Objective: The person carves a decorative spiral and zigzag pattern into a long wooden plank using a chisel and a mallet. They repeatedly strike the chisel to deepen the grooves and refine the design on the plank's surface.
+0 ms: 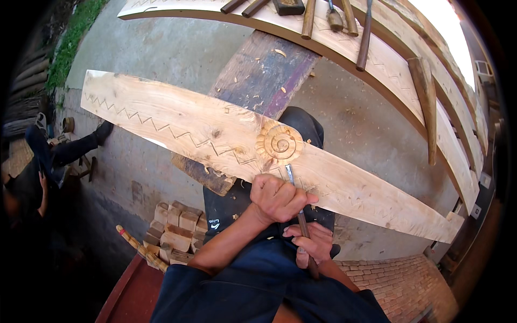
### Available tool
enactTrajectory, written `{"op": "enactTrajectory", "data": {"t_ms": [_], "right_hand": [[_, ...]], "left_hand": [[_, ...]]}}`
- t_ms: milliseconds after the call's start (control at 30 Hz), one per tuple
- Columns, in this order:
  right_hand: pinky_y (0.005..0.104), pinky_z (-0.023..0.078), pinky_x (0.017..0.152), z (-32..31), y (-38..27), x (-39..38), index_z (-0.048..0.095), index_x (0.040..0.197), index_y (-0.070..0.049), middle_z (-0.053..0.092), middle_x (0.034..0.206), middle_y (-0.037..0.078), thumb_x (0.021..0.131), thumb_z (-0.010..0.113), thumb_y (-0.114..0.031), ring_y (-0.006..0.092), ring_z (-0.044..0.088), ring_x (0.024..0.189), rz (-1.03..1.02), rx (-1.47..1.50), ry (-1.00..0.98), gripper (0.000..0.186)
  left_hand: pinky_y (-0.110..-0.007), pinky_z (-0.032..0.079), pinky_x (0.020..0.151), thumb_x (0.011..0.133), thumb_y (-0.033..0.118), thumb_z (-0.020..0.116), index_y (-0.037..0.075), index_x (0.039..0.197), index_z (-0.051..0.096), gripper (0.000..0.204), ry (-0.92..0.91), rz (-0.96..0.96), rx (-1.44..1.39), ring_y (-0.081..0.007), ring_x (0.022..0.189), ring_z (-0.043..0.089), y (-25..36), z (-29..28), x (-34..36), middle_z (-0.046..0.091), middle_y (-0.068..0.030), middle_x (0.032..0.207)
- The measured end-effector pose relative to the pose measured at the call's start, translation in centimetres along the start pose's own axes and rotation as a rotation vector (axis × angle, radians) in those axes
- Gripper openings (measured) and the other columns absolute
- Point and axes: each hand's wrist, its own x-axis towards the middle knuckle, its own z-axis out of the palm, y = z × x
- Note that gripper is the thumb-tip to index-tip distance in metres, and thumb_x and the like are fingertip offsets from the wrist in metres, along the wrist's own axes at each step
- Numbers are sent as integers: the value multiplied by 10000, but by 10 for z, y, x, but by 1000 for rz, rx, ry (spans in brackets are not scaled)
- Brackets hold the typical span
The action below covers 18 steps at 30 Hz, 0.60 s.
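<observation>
A long pale wooden board lies aslant across a bench, over my lap. A round spiral rosette is carved near its middle, and a zigzag line runs along its left part. My left hand is wrapped round the lower shank of a carving chisel and rests at the board's near edge. The chisel's metal tip points at the board just below the rosette. Lower down, my right hand has its fingers curled about the dark wooden handle, whose end comes close to my dark clothing.
Beyond the board, several chisels and a dark block lie on a curved board. A tapered wooden mallet rests at the right. Shavings dot the bench plank. Wood blocks are piled lower left. Another person's legs show far left.
</observation>
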Motion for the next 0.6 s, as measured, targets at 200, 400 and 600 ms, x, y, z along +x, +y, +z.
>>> {"op": "enactTrajectory", "data": {"t_ms": [200,400,600], "right_hand": [[405,626,688,1,2,4,616,1041,-40,799,961,156,922,604,-6,291,789,772,8,7,-6,124],[385,613,671,2,4,6,631,1027,-52,796,920,141,894,613,-6,284,792,795,10,-22,-2,141],[380,601,645,-4,-8,10,640,1024,-56,796,923,132,902,625,-17,278,786,773,12,-57,-8,129]], "left_hand": [[-359,345,612,975,440,783,188,737,591,396,3,1,35,-186,620,423,0,2,-1,362,35,674],[-359,345,609,960,465,788,198,748,609,385,-1,-30,57,-184,626,429,1,2,0,370,38,680],[-322,341,600,960,488,779,198,743,579,413,37,2,0,-148,588,432,-5,0,4,382,51,662]]}}
